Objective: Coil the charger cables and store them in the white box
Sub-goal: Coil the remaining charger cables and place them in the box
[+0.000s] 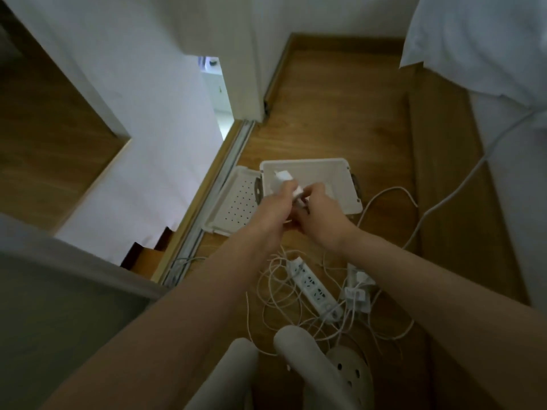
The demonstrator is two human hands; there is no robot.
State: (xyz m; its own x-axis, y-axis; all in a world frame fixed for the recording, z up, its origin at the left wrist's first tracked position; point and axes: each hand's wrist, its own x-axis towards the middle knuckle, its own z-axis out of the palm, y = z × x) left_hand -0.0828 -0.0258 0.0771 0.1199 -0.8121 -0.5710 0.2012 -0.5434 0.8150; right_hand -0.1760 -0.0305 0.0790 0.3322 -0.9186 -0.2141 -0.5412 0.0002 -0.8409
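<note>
Both forearms extend fwd; hands meet above the near edge of the white box [325, 170], which sits open on the wood floor [325, 99]. L hand [273, 204]: fingers curled round a white charger brick [297, 193], held between the two hands. R hand [321, 213]: fingers curled inward, pinching the same brick from the opp. side; exact contact pt is blurred. A second white brick [279, 175] shows just beyond the L fingers, inside the box outline; cannot tell whether it lies in the box or is held by the L hand. Box has a dark handle [357, 184] on its R short side and another on the L. Lid [233, 208]: dotted face up, flat on the floor, touching the box's L side, w/ a sliding-door track [204, 214] just beyond it. Nearer the person than the box: white power strip [313, 287], lying diagonally, w/ a tangle of thin white cables [266, 294] looped around and over it. Spare chargers [356, 291], white, sit just R of the strip, partly under the R forearm. A thick white cord [450, 199] runs in from upper R across the floor toward the strip area. Bottom of frame: pale perforated clog [350, 374] among the cable loops, pale trouser legs [233, 377] beside it. White bedding [473, 39] at upper R.
</note>
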